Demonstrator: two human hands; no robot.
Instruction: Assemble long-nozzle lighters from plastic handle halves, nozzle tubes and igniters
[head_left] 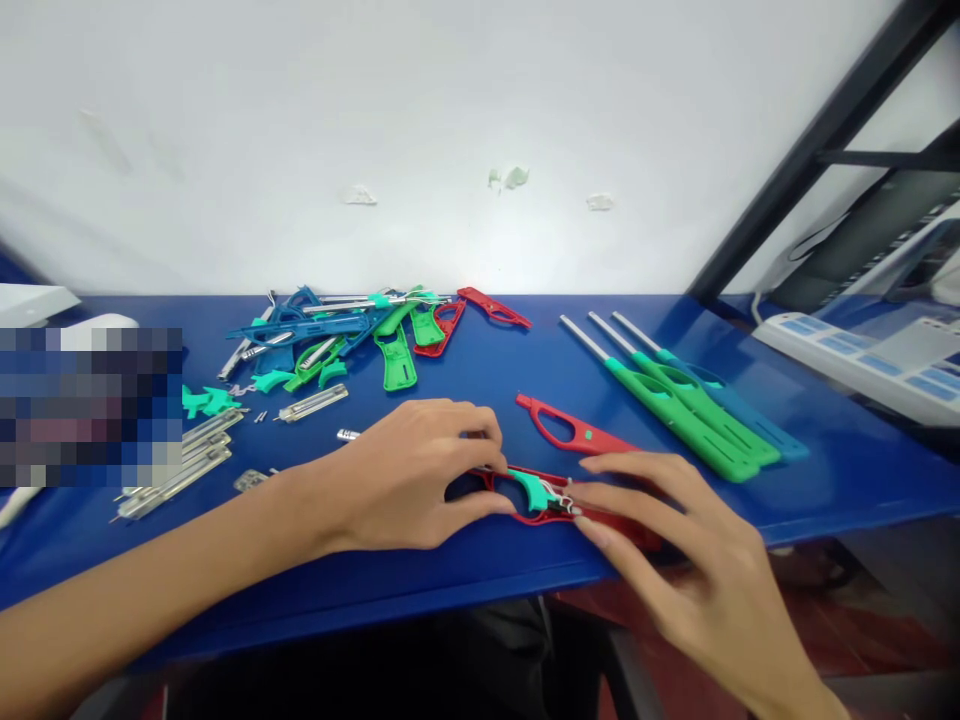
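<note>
A red lighter shell half (634, 527) lies hollow side up near the table's front edge, partly hidden by my fingers. Inside it sits a teal trigger (534, 490), with a thin white wire (556, 498) and a small black part beside it. My left hand (427, 470) is closed, thumb and fingers gripping the shell's front end around its finger loop. Over the rear part bends my right hand (675, 530), its thumb and fingertips on either side of the wire and the shell. Just behind lies the other red shell half (589, 438), near my right fingers.
To the right are two green lighters (697, 430) and a blue one (776, 440), with metal tubes. Mixed shell halves and tubes are piled (322, 330) at back left. Teal triggers (214, 400) and clear fuel tanks (184, 475) lie left. A black metal frame (787, 150) rises right.
</note>
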